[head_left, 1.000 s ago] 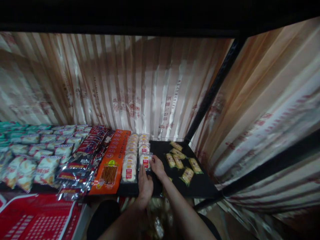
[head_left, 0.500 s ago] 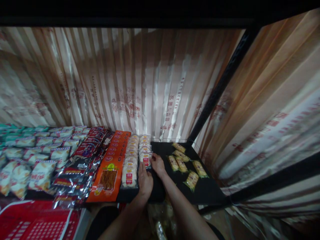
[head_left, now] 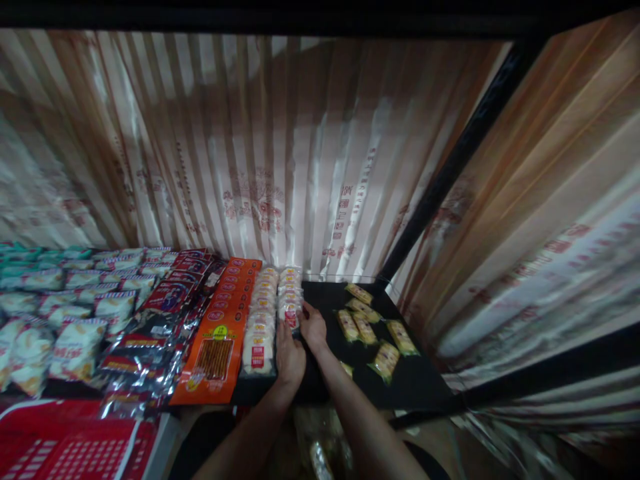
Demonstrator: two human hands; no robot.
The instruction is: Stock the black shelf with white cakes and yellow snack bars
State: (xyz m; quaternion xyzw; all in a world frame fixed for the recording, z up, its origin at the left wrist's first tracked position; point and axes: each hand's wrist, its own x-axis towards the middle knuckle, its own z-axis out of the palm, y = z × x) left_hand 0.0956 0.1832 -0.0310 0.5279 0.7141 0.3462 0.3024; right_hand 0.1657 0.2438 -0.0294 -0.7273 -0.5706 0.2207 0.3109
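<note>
Two rows of clear-wrapped, round white crackers with red labels lie on the black shelf point(head_left: 320, 293). At the near end of the shorter right-hand row is a cracker packet point(head_left: 290, 315). My left hand point(head_left: 291, 357) touches its lower left edge, fingers stretched out and close together. On its right edge, my right hand point(head_left: 314, 327) has bent fingers pressed against the packet; the fingertips are partly hidden. The longer cracker row point(head_left: 259, 333) lies just left of my left hand.
Orange snack packs point(head_left: 215, 347), dark shiny packets point(head_left: 165, 300) and white snack bags point(head_left: 77, 347) fill the left side. Several yellow-wrapped snacks point(head_left: 385, 362) are scattered at right. A red basket point(head_left: 75, 427) stands below left. A black post point(head_left: 450, 167) rises behind right.
The view has shifted slightly. Both hands stay at the front packet of the short row, with only a small movement. A yellow wrapper now shows beside my right forearm.
</note>
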